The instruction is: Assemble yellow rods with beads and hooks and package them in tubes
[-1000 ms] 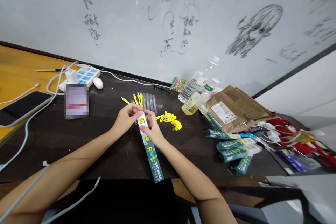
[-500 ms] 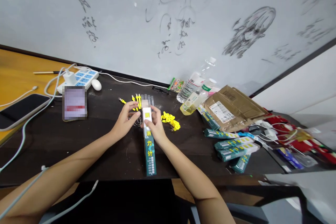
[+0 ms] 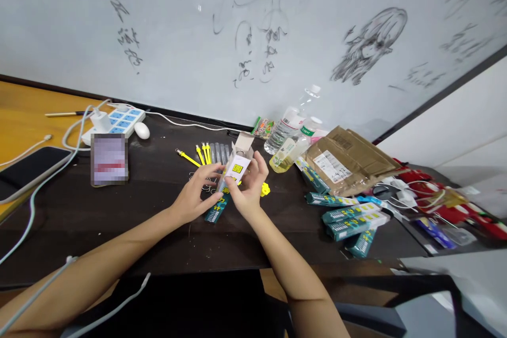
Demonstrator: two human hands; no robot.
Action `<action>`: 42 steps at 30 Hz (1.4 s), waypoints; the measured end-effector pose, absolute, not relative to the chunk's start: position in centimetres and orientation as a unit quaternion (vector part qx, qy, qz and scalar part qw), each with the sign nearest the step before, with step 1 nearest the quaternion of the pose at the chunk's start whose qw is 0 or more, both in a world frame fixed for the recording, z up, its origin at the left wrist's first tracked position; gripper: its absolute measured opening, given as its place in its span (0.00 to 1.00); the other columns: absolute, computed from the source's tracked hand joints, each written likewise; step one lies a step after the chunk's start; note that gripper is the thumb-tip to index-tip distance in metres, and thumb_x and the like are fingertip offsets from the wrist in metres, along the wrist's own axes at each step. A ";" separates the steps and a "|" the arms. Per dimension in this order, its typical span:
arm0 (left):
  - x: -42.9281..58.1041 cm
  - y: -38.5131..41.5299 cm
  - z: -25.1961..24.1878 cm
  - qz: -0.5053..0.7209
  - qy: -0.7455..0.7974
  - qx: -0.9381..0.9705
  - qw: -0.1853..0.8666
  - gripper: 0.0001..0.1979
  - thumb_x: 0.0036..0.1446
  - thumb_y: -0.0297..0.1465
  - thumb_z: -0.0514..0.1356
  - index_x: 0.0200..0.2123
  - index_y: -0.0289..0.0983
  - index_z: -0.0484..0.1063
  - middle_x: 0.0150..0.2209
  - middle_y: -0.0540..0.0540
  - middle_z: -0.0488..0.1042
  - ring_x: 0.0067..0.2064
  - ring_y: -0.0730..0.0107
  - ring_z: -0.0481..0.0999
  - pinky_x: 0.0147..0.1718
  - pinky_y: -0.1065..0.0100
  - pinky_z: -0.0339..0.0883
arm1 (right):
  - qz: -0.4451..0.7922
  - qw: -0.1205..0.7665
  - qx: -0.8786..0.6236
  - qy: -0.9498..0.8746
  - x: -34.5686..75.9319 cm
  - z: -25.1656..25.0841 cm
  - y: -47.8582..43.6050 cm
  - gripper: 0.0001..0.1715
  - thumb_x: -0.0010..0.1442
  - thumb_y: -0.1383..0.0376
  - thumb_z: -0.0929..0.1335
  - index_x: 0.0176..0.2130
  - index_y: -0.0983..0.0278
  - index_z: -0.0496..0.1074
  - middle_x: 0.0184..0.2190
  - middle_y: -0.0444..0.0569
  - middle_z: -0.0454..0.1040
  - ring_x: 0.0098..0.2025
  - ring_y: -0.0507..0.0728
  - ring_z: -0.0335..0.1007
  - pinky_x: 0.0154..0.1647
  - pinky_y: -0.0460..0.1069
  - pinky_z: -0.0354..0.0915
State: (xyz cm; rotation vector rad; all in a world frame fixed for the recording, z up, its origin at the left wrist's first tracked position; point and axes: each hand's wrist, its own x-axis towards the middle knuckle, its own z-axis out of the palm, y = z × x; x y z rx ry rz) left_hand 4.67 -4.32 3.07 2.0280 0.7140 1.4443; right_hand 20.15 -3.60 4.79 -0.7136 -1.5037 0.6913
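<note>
Hands meet above the middle of the dark desk (image 3: 119,211), with a long, narrow teal and white box (image 3: 234,168) held between them. The left hand (image 3: 195,196) grips the box from its left side, fingertips pressed to the wall near the middle. The right hand (image 3: 249,191) cradles it from the right and from under, thumb against the box and fingers loosely spread up beside the white end. The box is tilted, its long axis running from lower left to upper right. The teal end points down toward the person and the white end, flap (image 3: 244,142) standing open, points up and away toward the whiteboard (image 3: 198,37). Clear tubes (image 3: 220,152) and yellow clips (image 3: 204,152) lie just behind the hands. More teal boxes (image 3: 350,217) lie well apart to the right, near a brown parcel (image 3: 344,161).
</note>
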 end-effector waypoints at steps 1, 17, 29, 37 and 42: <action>4.7 -4.3 3.5 0.555 0.270 0.743 0.257 0.31 0.57 0.31 0.58 0.62 0.48 0.52 0.59 0.40 0.59 0.53 0.59 0.69 0.45 0.59 0.71 | 0.311 0.610 -0.307 -0.661 20.1 4.9 -3.7 0.47 0.54 0.55 0.69 0.61 0.46 0.37 0.59 0.55 0.50 0.50 0.63 0.67 0.47 0.62 0.68; 6.4 -3.1 10.1 0.571 0.297 0.738 0.202 0.13 0.60 0.34 0.55 0.48 0.42 0.70 0.47 0.44 0.70 0.49 0.65 0.69 0.43 0.65 0.69 | 0.315 0.549 -0.305 -0.712 20.6 7.0 -3.3 0.35 0.56 0.57 0.68 0.57 0.52 0.49 0.57 0.52 0.55 0.49 0.58 0.67 0.43 0.55 0.71; 4.9 1.3 7.0 0.676 0.343 0.576 0.306 0.11 0.55 0.34 0.59 0.43 0.38 0.71 0.38 0.46 0.74 0.34 0.72 0.74 0.29 0.73 0.69 | 0.447 0.416 -0.321 -0.724 19.4 2.6 -3.1 0.46 0.61 0.57 0.65 0.66 0.51 0.34 0.56 0.53 0.61 0.39 0.54 0.70 0.42 0.53 0.71; 1.2 3.0 2.9 0.712 0.445 0.382 0.385 0.10 0.47 0.34 0.64 0.27 0.36 0.66 0.31 0.47 0.75 0.34 0.70 0.76 0.29 0.73 0.70 | 0.430 0.336 -0.389 -0.743 18.9 0.4 -3.2 0.33 0.64 0.55 0.58 0.65 0.48 0.44 0.55 0.50 0.64 0.39 0.55 0.71 0.39 0.53 0.70; 0.8 3.4 1.8 0.700 0.474 0.381 0.374 0.14 0.45 0.34 0.65 0.29 0.37 0.62 0.33 0.46 0.76 0.36 0.66 0.78 0.27 0.73 0.71 | 0.293 0.297 -0.452 -0.789 19.7 1.1 -2.9 0.48 0.49 0.57 0.72 0.63 0.56 0.49 0.53 0.52 0.67 0.51 0.62 0.66 0.51 0.57 0.63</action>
